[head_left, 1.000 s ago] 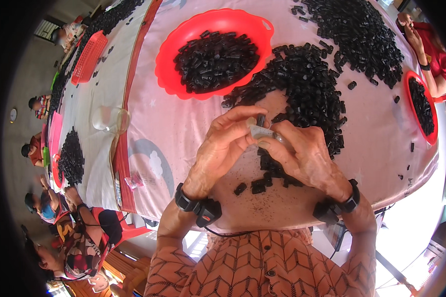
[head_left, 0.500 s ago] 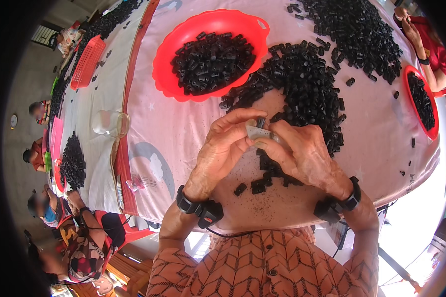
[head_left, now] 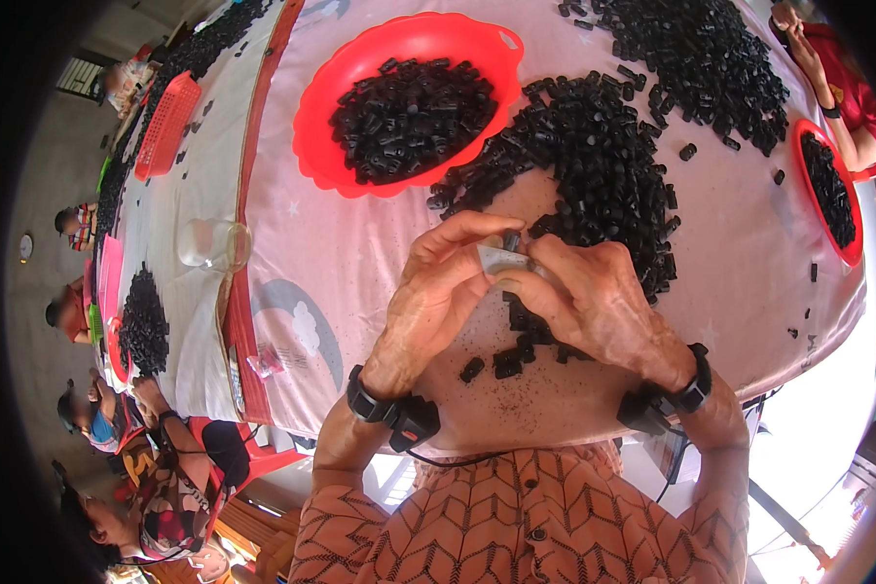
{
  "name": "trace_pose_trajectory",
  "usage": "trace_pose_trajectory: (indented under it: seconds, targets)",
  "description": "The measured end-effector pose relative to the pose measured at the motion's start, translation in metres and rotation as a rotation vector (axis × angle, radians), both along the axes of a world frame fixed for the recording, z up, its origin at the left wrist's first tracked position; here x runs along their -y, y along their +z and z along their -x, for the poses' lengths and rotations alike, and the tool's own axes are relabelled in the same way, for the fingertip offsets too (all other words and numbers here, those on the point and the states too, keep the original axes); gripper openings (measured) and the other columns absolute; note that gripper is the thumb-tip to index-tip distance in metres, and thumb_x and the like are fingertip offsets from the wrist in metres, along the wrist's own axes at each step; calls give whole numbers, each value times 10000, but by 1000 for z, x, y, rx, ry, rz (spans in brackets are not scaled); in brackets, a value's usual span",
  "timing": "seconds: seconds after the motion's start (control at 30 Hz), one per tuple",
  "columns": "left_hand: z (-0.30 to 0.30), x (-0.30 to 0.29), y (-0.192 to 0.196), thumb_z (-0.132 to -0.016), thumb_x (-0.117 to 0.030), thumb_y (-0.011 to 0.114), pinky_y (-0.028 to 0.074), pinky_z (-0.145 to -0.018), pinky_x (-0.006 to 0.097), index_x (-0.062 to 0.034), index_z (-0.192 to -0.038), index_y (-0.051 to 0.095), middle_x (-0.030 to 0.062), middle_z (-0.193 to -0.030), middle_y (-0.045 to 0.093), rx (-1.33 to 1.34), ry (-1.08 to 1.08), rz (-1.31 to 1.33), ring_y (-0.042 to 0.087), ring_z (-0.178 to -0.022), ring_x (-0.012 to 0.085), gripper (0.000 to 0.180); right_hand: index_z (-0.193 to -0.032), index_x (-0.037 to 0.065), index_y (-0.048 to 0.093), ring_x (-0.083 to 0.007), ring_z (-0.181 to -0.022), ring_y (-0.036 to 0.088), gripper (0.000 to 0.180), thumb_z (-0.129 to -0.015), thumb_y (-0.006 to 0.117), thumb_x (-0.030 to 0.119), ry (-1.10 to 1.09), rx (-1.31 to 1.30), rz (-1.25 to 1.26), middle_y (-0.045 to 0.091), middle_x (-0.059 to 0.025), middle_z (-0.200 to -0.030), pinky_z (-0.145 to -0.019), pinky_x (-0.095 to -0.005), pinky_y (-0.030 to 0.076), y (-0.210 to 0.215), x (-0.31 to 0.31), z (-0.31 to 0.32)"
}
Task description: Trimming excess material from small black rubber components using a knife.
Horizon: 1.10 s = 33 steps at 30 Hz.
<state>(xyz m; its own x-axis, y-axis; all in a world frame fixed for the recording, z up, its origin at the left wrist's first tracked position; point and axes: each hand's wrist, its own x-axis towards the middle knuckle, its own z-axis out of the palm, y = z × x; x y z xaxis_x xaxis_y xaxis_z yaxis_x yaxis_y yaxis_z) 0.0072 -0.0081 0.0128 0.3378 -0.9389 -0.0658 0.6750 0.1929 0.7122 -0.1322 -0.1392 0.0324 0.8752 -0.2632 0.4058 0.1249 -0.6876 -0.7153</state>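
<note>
Over the near part of the table, my two hands meet at the fingertips. My left hand (head_left: 433,292) pinches a small black cylindrical part (head_left: 512,238) between thumb and fingers. A thin, flat, silvery blade (head_left: 501,259) with a slanted end is gripped in my right hand (head_left: 594,302), its end against or very near the part. Fingers partly cover both pieces. Just beyond my hands spreads a heap of similar black parts (head_left: 603,175), with a few loose ones near my right wrist. Dark shavings (head_left: 516,399) speckle the cloth below.
A red scalloped basin (head_left: 311,127) full of black parts stands beyond my left hand. Another heap (head_left: 701,78) lies at the far right, near a co-worker's arm and red bowl (head_left: 852,234). Leftward are a clear jar (head_left: 214,245), a red basket (head_left: 168,127) and seated people.
Both hands keep nearly the same place and grip. The blade's angle at the black part has shifted slightly, and the whole view has moved a little.
</note>
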Motion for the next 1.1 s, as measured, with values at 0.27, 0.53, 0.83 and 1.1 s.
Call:
trace_pose_trajectory:
  seconds: [0.27,0.53,0.83,1.1]
  targets:
    - [2,2,-1,-933,-13,547,490,-928,300,21,-1177,609,103,-1115,645,-9,13,-8,620,-1025,165,254,-990,7,598,-288,-493,615,285,-910,656,274,-19,-2,26,580,-132,-602,-446,-358,482,-4,2,-2]
    - [-3,2,-1,-935,-137,599,478,-803,271,-5,-1197,590,84,-1007,625,-36,-13,-30,600,-865,164,294,-846,-6,601,-244,-452,551,214,-932,639,187,-183,35,-118,536,-134,-565,-448,-339,446,14,11,-1]
    - [-3,2,9,-922,-40,584,572,-759,293,-3,-1157,597,119,-1046,638,172,28,-77,677,-847,191,239,-811,-25,570,-153,-463,362,273,-937,645,205,-284,-5,-175,420,-113,-533,-437,-301,378,11,21,1]
    - [2,1,14,-917,-51,601,545,-730,275,-22,-1042,626,77,-933,652,377,110,-178,662,-803,158,131,-769,-12,545,-138,-448,384,280,-935,648,189,-264,16,-175,439,-101,-525,-426,-300,375,5,20,-1]
